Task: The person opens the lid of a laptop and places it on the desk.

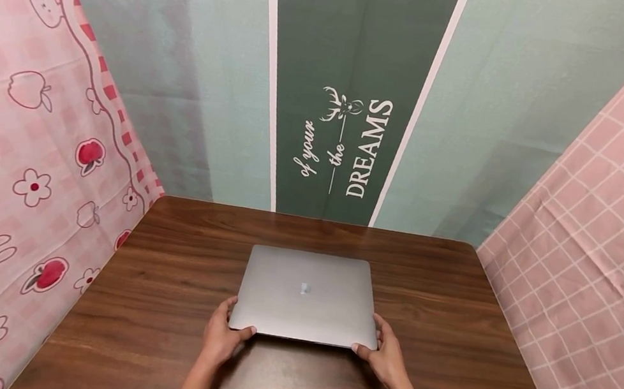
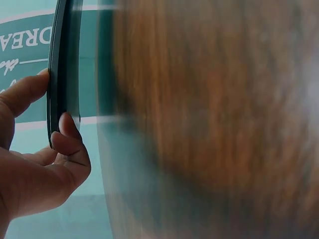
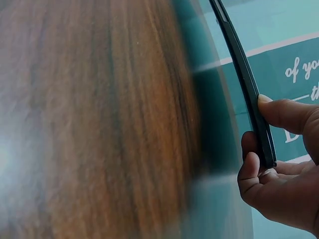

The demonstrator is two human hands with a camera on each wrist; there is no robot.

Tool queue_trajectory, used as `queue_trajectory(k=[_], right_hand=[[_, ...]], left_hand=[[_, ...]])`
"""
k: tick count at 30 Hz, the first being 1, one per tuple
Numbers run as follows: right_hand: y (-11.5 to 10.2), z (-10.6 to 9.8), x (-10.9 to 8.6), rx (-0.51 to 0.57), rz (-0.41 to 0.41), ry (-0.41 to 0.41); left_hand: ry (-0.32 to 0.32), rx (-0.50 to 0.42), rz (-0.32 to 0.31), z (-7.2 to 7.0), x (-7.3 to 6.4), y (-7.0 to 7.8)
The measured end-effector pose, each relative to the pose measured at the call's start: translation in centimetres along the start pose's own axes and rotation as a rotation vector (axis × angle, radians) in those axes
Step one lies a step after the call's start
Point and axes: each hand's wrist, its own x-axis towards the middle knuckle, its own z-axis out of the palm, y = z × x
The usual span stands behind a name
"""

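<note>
"Where's the laptop [image 1: 304, 315]?"
"Just over the counter [image 1: 162, 293], the left hand [image 1: 222, 332] at its near left corner, the right hand [image 1: 385, 354] at its near right, fingers [image 3: 249, 172] underneath."
"And around them?"
"A back cloth [image 1: 358, 46] behind the counter, a left cloth [image 1: 22, 155] and a right cloth [image 1: 600, 253] flanking it."

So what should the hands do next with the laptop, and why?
Probably lower the closed laptop level onto the wood-grain table: the left hand and right hand grip its near corners, and the wrist views show a gap beneath it.
</note>
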Motion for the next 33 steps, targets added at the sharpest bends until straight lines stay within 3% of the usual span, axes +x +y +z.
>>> queue_trajectory(k=[19,33], right_hand=[[1.5,-0.5,-0.2,0.004,0.026,0.005],[0.6,-0.5,-0.3,-0.255,0.052,0.018]], left_hand=[[-0.004,0.037,-0.002,1.4,0.1,-0.4],[0.004,0.083,-0.062,0.7,0.2,0.0]])
